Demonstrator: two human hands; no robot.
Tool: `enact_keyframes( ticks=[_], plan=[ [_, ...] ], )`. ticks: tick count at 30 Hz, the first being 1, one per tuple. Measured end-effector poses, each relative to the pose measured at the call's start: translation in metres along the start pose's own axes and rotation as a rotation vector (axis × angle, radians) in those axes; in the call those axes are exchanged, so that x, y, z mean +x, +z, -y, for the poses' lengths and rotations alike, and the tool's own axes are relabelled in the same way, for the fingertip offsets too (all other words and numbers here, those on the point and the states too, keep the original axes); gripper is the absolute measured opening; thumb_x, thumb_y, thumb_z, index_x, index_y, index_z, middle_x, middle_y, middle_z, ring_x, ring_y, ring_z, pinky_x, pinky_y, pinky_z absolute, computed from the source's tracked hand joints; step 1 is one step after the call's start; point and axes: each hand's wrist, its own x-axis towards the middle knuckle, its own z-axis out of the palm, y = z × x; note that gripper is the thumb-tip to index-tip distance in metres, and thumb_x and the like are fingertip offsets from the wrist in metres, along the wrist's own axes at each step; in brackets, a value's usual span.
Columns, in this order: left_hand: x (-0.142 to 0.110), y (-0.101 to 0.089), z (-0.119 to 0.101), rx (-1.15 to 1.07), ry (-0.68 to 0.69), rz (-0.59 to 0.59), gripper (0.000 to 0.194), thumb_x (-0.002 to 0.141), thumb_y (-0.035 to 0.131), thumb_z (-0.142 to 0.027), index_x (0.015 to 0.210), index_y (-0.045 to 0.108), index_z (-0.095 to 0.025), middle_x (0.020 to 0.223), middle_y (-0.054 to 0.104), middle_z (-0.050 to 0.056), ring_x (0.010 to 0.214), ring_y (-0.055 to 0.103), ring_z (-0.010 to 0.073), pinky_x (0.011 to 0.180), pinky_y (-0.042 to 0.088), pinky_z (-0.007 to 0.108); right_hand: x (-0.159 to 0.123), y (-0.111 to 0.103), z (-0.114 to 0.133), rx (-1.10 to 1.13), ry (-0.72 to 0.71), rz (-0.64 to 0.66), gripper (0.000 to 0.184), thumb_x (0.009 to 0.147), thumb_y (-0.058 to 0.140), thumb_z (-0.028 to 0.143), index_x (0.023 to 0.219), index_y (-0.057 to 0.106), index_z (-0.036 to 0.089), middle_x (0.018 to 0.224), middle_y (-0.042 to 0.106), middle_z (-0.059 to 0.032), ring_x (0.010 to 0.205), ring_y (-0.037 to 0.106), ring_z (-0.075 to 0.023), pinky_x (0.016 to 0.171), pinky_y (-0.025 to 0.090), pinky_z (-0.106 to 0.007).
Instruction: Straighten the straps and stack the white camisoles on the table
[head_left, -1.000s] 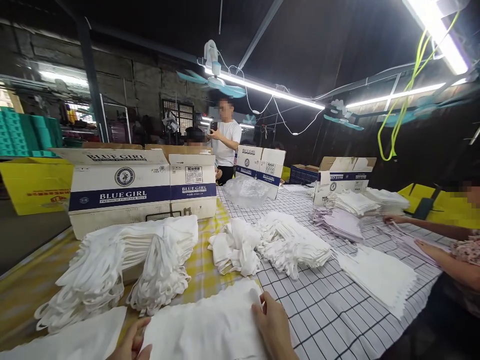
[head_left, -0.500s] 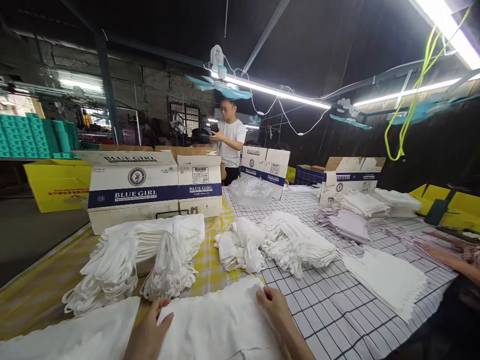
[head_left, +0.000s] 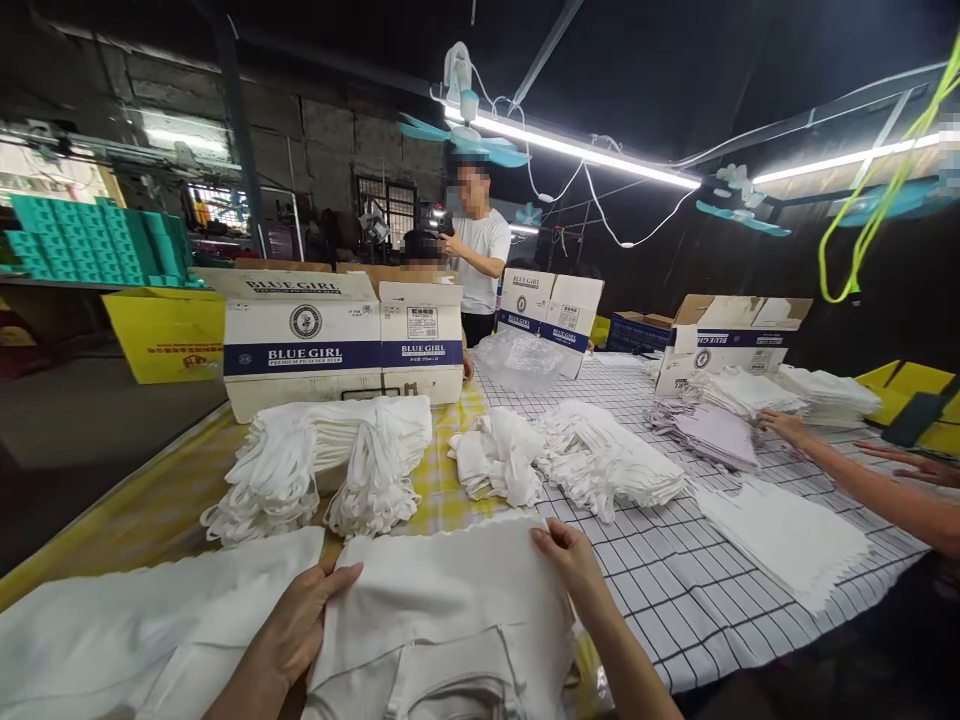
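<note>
Both hands are at the white cloth (head_left: 450, 585) in front of the person, one on each side of it. The left hand (head_left: 300, 615) pinches its left edge, a little below the far corner, with the thumb lying on top and the fingers mostly hidden. The right hand (head_left: 576, 562) pinches the far right corner between thumb and fingers. So the cloth lies between the two hands, and from there it comes toward the body, not away from it. Its wavy far edge goes across from one side to the other, and the right end of this edge is somewhat farther from the person than the left end. Which way the long axis goes, one cannot tell, because the near part is cut by the bottom of the view; a strap-like piece with a curved opening can be seen there.

A second white cloth (head_left: 150, 610) lies flat on the left, just beside the left hand, which is the nearer one to it. Beyond the hands are a stack of white garments (head_left: 382, 440), nearer to the left hand, and a crumpled white bundle (head_left: 499, 455), nearer to the right. Well apart on the right, a co-worker's hand (head_left: 784, 428) is near a lilac pile (head_left: 709, 432).
</note>
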Motion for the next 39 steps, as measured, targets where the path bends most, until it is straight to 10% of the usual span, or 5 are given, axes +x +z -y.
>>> enact_keyframes(
  ticks=[10,31,39],
  plan=[
    [-0.029,-0.002,-0.01,-0.112,0.091,0.09,0.044,0.067,0.071,-0.011,0.109,0.058,-0.016,0.087,0.072,0.008,0.08,0.069,0.024,0.068,0.057,0.033,-0.014,-0.004,0.016,0.109,0.043,0.031,0.025,0.072,0.068,0.04,0.077,0.066,0.015,0.067,0.057,0.0005,0.062,0.048,-0.0122,0.056,0.036,-0.021],
    [-0.036,-0.004,-0.004,-0.111,0.104,0.076,0.019,0.068,0.072,-0.016,0.086,0.068,-0.012,0.075,0.073,0.007,0.064,0.067,0.0163,0.063,0.053,0.025,-0.024,-0.009,0.029,0.023,0.19,0.002,0.033,0.07,0.066,0.049,0.076,0.066,0.017,0.064,0.06,0.0013,0.055,0.047,-0.0121,0.05,0.033,-0.022],
    [-0.076,0.011,-0.027,0.022,0.29,0.09,0.035,0.067,0.073,-0.03,0.096,0.066,-0.012,0.082,0.072,0.006,0.075,0.065,0.0205,0.069,0.05,0.027,-0.036,-0.012,0.074,-0.046,0.075,-0.068,0.03,0.068,0.07,0.045,0.084,0.071,0.019,0.078,0.065,-0.0029,0.078,0.057,-0.0209,0.066,0.044,-0.026]
  ],
)
